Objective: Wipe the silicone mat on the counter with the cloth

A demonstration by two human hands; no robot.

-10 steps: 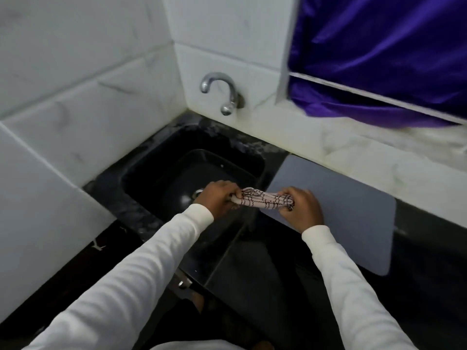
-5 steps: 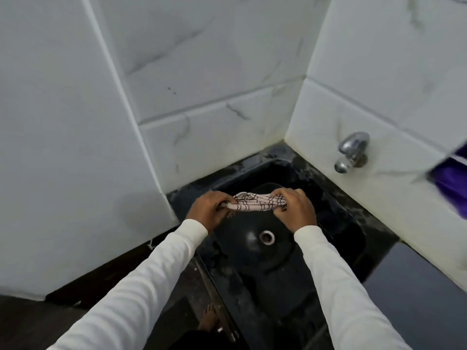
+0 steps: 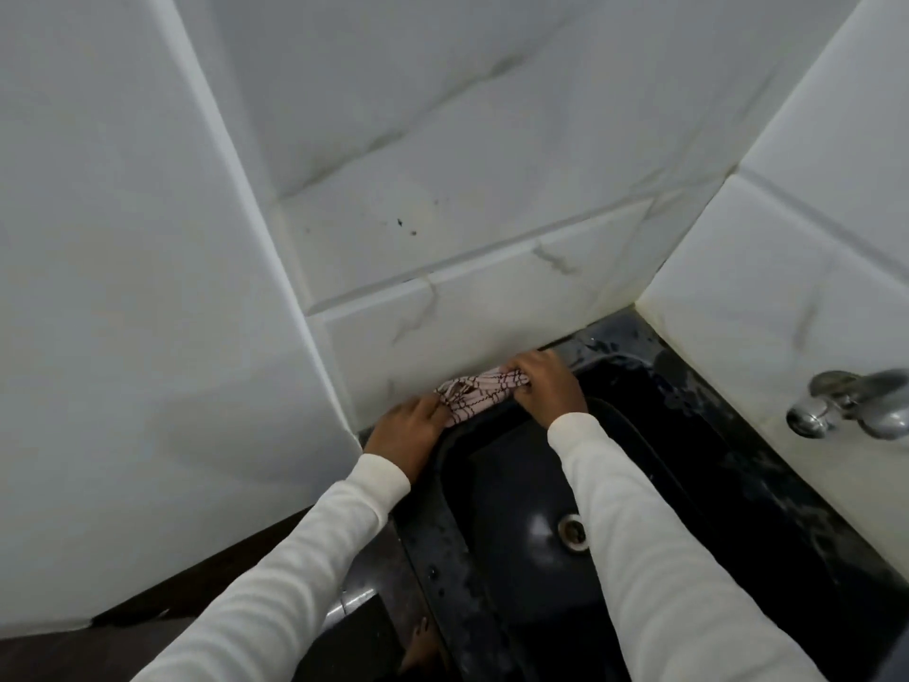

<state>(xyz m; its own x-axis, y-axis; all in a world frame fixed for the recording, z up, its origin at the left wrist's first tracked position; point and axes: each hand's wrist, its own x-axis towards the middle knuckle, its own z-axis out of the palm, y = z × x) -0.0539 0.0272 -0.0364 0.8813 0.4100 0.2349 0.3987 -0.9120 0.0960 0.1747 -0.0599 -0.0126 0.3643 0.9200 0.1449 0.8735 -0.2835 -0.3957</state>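
The cloth (image 3: 473,395), pale pink with a dark grid pattern, is twisted into a short roll. My left hand (image 3: 406,432) grips its left end and my right hand (image 3: 543,381) grips its right end. Both hands hold it over the far left rim of the black sink (image 3: 506,489), close to the white tiled wall. The silicone mat is out of view.
A chrome tap (image 3: 853,405) sticks out of the right wall above the sink. The sink drain (image 3: 572,530) shows between my arms. White marble-look tiles (image 3: 442,199) close in on the left, back and right. Dark counter edge (image 3: 442,573) runs along the sink's left side.
The view has swung left, away from the grey mat, to the sink corner. Both hands carried the twisted cloth from the mat's edge across the sink to its far left rim.
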